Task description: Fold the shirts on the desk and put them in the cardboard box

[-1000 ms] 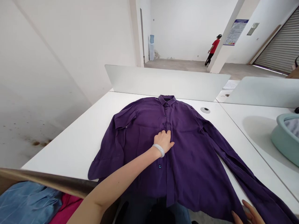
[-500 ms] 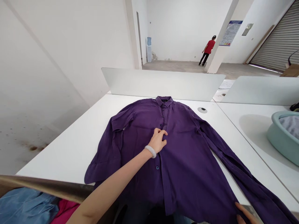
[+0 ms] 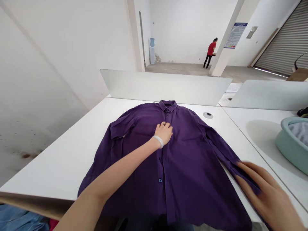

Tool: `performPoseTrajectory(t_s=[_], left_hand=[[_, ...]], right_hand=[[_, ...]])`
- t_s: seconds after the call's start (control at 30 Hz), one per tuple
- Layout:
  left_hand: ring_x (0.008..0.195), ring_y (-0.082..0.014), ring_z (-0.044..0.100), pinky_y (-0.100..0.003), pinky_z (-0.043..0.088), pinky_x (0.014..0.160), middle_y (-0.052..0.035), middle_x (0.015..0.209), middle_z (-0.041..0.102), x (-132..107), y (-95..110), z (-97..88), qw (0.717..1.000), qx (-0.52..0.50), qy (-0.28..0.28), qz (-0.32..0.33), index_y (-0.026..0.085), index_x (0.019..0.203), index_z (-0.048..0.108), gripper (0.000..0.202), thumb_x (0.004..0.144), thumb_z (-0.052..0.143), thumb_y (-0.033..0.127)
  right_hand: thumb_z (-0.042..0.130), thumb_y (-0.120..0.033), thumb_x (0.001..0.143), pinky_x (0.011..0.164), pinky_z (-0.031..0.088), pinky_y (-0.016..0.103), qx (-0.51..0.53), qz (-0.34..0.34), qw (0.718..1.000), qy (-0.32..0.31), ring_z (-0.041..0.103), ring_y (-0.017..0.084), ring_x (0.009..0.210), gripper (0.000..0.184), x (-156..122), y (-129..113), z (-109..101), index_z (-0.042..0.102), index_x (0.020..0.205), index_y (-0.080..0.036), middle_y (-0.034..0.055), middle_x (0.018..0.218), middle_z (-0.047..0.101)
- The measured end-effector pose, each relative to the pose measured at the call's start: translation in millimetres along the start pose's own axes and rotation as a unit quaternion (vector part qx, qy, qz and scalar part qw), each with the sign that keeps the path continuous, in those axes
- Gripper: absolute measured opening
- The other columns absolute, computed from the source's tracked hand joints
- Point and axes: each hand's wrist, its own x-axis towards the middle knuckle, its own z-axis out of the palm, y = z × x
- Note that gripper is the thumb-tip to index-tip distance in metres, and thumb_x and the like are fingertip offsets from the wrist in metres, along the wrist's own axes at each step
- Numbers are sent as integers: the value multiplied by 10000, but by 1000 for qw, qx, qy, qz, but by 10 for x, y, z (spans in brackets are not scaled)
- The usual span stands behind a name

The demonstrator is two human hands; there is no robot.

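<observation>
A purple long-sleeved button-up shirt (image 3: 192, 160) lies front side up on the white table, its collar toward the low divider. On the front placket, below the collar, my left hand (image 3: 164, 132) has its curled fingers closed on the cloth. A pale bangle circles that wrist. At the right my right hand (image 3: 269, 192), slightly blurred, holds the shirt's right-lying sleeve between thumb and fingers. The other sleeve is folded down along the left side. Dark buttons show along the placket, and the hem hangs over the near table edge.
A frosted divider (image 3: 166, 87) runs along the back of the white table (image 3: 60, 154). To the right stands a green basin (image 3: 291, 144) with grey cloth inside. Blue clothing (image 3: 21, 219) lies below the left edge. A person in red (image 3: 210, 51) stands far off.
My right hand has moved up from the hem corner to the sleeve. My left hand has shifted a little farther up the placket. The distant person has changed posture.
</observation>
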Motion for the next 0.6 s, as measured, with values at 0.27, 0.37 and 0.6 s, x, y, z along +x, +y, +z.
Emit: performPoseTrajectory(t_s=[0.27,0.37,0.6], left_hand=[[1331,-323,267,-495,303,1029,-104,1414,411,1184,-363,267,997,-10,13,-72,216,1314,453,404,911,454,245],[1341,-310,259,-469,290,1042,-125,1410,426,1497,-510,277,996,-7,16,-93,184,1351,402,428,927,428,233],[1295,-354,339,-648,219,1013,-130,1280,562,1958,-822,380,993,-12,-32,-117,204,1178,557,314,877,559,294]], right_hand=[[341,-335,944,1047,381,498,-46,-201,976,-77,430,291,1289,435,1545,-106,1518,530,1259,-103,184,1378,467],[307,-355,957,1036,362,531,-95,-175,978,-53,432,305,1286,463,1586,123,1782,510,1278,-91,190,1355,499],[284,-355,966,1054,342,505,-117,-176,977,-43,427,284,1297,469,1533,240,1820,501,1309,-118,157,1371,505]])
